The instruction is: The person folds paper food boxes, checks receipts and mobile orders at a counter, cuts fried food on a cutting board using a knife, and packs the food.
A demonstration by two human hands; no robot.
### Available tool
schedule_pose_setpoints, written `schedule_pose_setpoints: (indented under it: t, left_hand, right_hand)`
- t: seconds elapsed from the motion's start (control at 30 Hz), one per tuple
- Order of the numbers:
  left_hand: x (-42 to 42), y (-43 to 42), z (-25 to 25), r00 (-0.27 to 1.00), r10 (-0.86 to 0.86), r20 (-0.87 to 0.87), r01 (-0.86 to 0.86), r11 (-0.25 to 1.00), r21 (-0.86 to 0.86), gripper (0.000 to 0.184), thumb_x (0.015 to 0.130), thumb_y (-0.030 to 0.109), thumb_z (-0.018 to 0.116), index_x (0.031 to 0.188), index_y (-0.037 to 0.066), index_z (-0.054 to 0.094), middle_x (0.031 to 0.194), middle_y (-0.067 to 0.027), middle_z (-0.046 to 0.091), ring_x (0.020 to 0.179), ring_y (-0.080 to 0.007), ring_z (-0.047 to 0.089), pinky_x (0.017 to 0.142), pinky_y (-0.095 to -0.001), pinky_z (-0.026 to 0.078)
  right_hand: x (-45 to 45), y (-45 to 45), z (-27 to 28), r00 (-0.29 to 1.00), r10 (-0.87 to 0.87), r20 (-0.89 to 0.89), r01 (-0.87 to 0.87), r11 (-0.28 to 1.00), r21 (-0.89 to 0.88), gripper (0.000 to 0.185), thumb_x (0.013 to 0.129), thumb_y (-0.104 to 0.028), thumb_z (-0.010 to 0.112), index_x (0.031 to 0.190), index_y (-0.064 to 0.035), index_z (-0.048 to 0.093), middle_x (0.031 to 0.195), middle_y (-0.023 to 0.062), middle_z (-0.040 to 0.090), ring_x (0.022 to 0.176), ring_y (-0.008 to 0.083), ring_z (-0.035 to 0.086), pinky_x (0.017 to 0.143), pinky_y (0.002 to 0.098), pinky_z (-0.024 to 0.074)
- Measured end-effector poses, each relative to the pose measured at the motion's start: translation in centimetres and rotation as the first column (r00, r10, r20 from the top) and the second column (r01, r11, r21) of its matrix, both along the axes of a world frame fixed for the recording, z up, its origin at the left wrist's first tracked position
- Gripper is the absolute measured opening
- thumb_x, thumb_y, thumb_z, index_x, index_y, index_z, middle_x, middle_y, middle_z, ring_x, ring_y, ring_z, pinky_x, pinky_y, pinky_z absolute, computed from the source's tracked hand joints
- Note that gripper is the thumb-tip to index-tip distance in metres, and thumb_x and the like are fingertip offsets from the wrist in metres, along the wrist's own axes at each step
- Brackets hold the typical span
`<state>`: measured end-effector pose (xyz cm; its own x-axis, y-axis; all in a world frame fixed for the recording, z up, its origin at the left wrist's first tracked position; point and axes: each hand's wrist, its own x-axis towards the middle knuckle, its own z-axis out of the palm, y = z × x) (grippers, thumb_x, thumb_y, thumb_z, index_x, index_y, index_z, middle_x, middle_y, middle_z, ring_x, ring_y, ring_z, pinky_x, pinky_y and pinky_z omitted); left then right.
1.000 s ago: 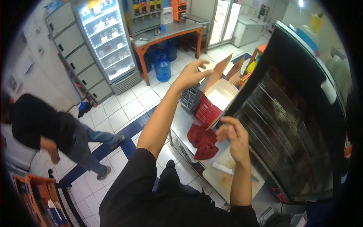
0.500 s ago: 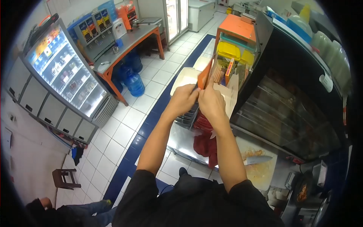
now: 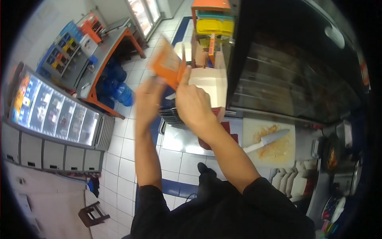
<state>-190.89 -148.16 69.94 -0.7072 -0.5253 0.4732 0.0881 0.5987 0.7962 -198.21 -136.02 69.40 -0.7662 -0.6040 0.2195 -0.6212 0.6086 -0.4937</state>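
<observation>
An orange cardboard piece (image 3: 169, 65), blurred and folded, is held up over the steel counter (image 3: 183, 139). My left hand (image 3: 149, 97) is smeared by motion and closed on its lower left edge. Beside it, my right hand (image 3: 193, 104) grips the right side, index finger pointing up along it. Below the hands lies a stack of black trays (image 3: 172, 116). A cream container (image 3: 209, 85) stands just right of my right hand, and a dark red cloth (image 3: 230, 133) is partly hidden under my right forearm.
A knife (image 3: 274, 137) lies on the stained cutting board (image 3: 287, 151) at the right, below a dark glass display case (image 3: 274, 79). Yellow-lidded containers (image 3: 209, 27) stand ahead. A stool (image 3: 93, 215) is on the floor, lower left.
Both hands came together on the cardboard, then moved left with it as it opened out. The view has turned right, and the other person is out of sight.
</observation>
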Motion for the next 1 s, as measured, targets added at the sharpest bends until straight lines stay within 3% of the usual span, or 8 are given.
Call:
schedule_pose_setpoints:
  t: [0.23, 0.3, 0.43, 0.5, 0.6, 0.73, 0.9, 1.0]
  left_hand:
    - [6.7, 6.3, 3.9, 0.729, 0.298, -0.617, -0.181, 0.952, 0.247, 0.039, 0.094, 0.023, 0.067, 0.12, -0.005, 0.059, 0.11, -0.0155, 0.063, 0.091, -0.0205, 0.061, 0.076, -0.0316, 0.051]
    - [9.8, 9.4, 0.5, 0.651, 0.377, -0.659, -0.302, 0.925, 0.231, 0.048, 0.09, 0.023, 0.072, 0.127, -0.005, 0.057, 0.122, -0.0217, 0.059, 0.104, -0.0284, 0.061, 0.085, -0.0382, 0.054]
    - [7.9, 23.4, -1.0, 0.59, 0.384, -0.71, -0.762, 0.556, -0.333, 0.048, 0.095, 0.045, 0.061, 0.112, 0.001, 0.061, 0.103, -0.0257, 0.061, 0.092, -0.0373, 0.063, 0.069, -0.0409, 0.051]
    - [6.8, 33.2, -0.4, 0.745, 0.208, -0.634, -0.172, 0.978, 0.118, 0.047, 0.095, 0.037, 0.062, 0.124, 0.0, 0.057, 0.11, -0.0284, 0.062, 0.101, -0.0437, 0.062, 0.08, -0.0451, 0.053]
    - [6.1, 40.5, -3.6, 0.913, 0.032, -0.406, 0.186, 0.853, 0.488, 0.063, 0.092, 0.018, 0.064, 0.139, -0.008, 0.034, 0.126, -0.027, 0.054, 0.107, -0.0342, 0.06, 0.089, -0.0444, 0.055]
    - [3.4, 51.3, -7.2, 0.594, -0.797, -0.109, 0.773, 0.528, 0.353, 0.07, 0.097, 0.042, 0.061, 0.145, 0.001, 0.032, 0.132, -0.019, 0.049, 0.102, -0.0264, 0.062, 0.074, -0.0363, 0.056]
    - [1.8, 62.2, -13.1, 0.775, -0.571, 0.272, 0.63, 0.735, -0.25, 0.079, 0.092, 0.03, 0.067, 0.149, -0.005, 0.024, 0.151, -0.0239, 0.025, 0.138, -0.0375, 0.033, 0.112, -0.0519, 0.028]
    - [1.4, 65.8, -14.2, 0.621, -0.737, 0.267, 0.726, 0.669, 0.158, 0.076, 0.091, 0.021, 0.067, 0.148, -0.006, 0.026, 0.152, -0.0312, 0.022, 0.142, -0.0442, 0.024, 0.114, -0.0535, 0.024]
  right_hand:
    - [0.8, 6.8, 3.5, 0.94, 0.197, 0.278, -0.134, 0.964, -0.231, 0.1, 0.084, -0.023, 0.071, 0.155, 0.0036, 0.006, 0.122, 0.0333, 0.059, 0.1, 0.0443, 0.067, 0.089, 0.0503, 0.0539]
    - [1.8, 9.6, -0.3, 0.924, 0.345, -0.166, -0.362, 0.643, -0.675, 0.112, 0.081, -0.039, 0.077, 0.158, -0.0077, 0.001, 0.144, 0.035, 0.039, 0.129, 0.0462, 0.048, 0.109, 0.0507, 0.0401]
    - [4.0, 21.2, -1.9, 0.85, 0.492, -0.187, -0.402, 0.377, -0.835, 0.124, 0.072, -0.037, 0.086, 0.156, -0.0034, 0.001, 0.159, 0.025, 0.021, 0.144, 0.0402, 0.03, 0.116, 0.0463, 0.0314]
    - [3.8, 27.4, -3.9, 0.905, 0.397, -0.155, -0.31, 0.364, -0.878, 0.125, 0.071, -0.034, 0.087, 0.156, -0.0049, 0.001, 0.159, 0.0239, 0.02, 0.145, 0.0394, 0.03, 0.116, 0.0451, 0.0319]
    - [4.1, 38.7, -5.1, 0.945, 0.212, 0.247, 0.091, 0.558, -0.825, 0.109, 0.076, -0.03, 0.083, 0.156, -0.009, 0.012, 0.152, 0.0212, 0.036, 0.135, 0.0332, 0.044, 0.111, 0.0405, 0.0385]
    - [4.1, 54.1, -12.8, 0.897, -0.059, 0.438, 0.441, 0.182, -0.879, 0.08, 0.086, -0.016, 0.075, 0.15, -0.0073, 0.029, 0.137, 0.0105, 0.05, 0.118, 0.017, 0.055, 0.101, 0.0323, 0.0454]
    - [12.5, 68.3, -19.3, 0.593, -0.053, 0.803, 0.74, -0.358, -0.57, 0.052, 0.095, -0.016, 0.065, 0.139, -0.007, 0.04, 0.118, 0.0065, 0.059, 0.112, 0.0153, 0.055, 0.095, 0.0313, 0.0476]
    - [15.9, 77.1, -22.0, 0.475, -0.321, 0.819, 0.528, -0.641, -0.557, 0.042, 0.096, -0.02, 0.063, 0.132, -0.0078, 0.044, 0.118, 0.0072, 0.058, 0.11, 0.0184, 0.057, 0.09, 0.0329, 0.049]
